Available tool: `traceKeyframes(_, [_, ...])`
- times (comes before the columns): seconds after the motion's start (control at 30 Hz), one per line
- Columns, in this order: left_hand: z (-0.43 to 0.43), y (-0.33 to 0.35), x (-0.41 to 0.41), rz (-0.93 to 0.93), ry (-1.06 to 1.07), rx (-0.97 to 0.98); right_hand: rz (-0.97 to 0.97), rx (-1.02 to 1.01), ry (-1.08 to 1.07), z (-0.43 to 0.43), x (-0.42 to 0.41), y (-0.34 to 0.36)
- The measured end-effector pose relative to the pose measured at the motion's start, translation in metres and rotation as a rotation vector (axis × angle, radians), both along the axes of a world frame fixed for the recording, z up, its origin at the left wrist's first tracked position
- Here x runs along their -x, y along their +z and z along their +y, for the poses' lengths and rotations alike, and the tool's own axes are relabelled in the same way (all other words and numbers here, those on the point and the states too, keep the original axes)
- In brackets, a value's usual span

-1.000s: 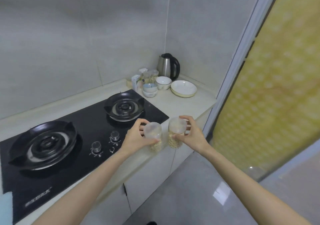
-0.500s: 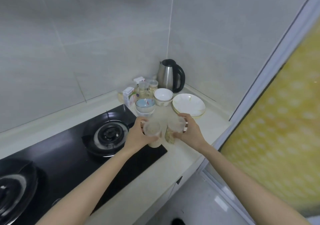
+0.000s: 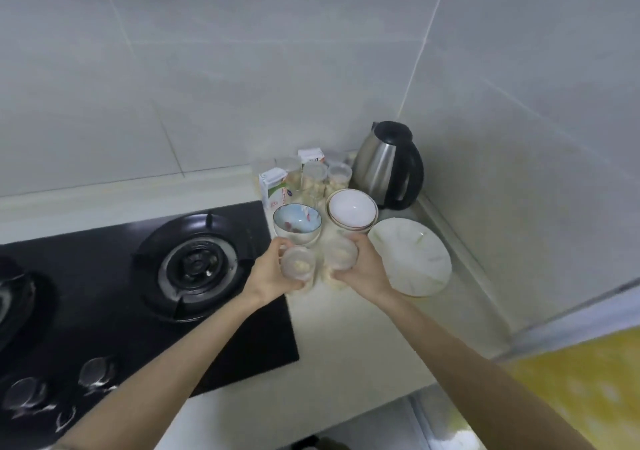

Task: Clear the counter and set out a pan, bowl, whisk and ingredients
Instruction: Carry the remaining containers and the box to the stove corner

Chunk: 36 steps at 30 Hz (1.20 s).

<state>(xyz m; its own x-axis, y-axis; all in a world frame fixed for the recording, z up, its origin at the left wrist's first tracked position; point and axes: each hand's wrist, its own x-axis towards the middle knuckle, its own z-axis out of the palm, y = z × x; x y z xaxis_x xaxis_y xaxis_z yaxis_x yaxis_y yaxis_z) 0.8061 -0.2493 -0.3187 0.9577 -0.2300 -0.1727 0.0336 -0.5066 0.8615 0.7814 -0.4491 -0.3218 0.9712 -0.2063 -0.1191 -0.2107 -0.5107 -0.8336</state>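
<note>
My left hand (image 3: pixel 268 274) grips a clear lidded jar (image 3: pixel 298 264) with pale bits inside. My right hand (image 3: pixel 365 269) grips a second such jar (image 3: pixel 340 253). Both jars stand side by side on or just above the cream counter (image 3: pixel 346 328), right of the hob. Just behind them are a blue patterned bowl (image 3: pixel 297 222) and a white bowl (image 3: pixel 352 211). Several more jars (image 3: pixel 313 175) and a small carton (image 3: pixel 273 186) are grouped against the wall.
A black gas hob (image 3: pixel 138 293) with a burner (image 3: pixel 195 262) fills the left. A steel kettle (image 3: pixel 389 165) stands in the corner, a white plate (image 3: pixel 410 255) right of my right hand. Counter front edge lies below; a yellow patterned panel (image 3: pixel 571 380) is at lower right.
Both hands carried the two jars from the counter's front edge back toward the bowls. The view swung right and closer to the corner.
</note>
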Motion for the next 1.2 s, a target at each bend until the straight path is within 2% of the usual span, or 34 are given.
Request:
traceKeyframes(0.47, [-0.016,-0.021,-0.025,-0.064,0.205,-0.094,0.024,-0.009,0.143,-0.009,-0.057,-0.026])
traceKeyframes(0.8, [-0.024,-0.018,-0.018,-0.032,0.254,-0.048,0.027,0.03,0.211,-0.007,-0.055,-0.022])
traceKeyframes(0.93, [-0.021,-0.009,-0.005,-0.028,0.307,0.006,-0.019,0.031,0.217,-0.009,-0.046,-0.005])
traceKeyframes(1.2, [0.016,0.039,0.028,-0.149,0.445,0.041,-0.142,-0.056,0.338,0.007,-0.034,0.05])
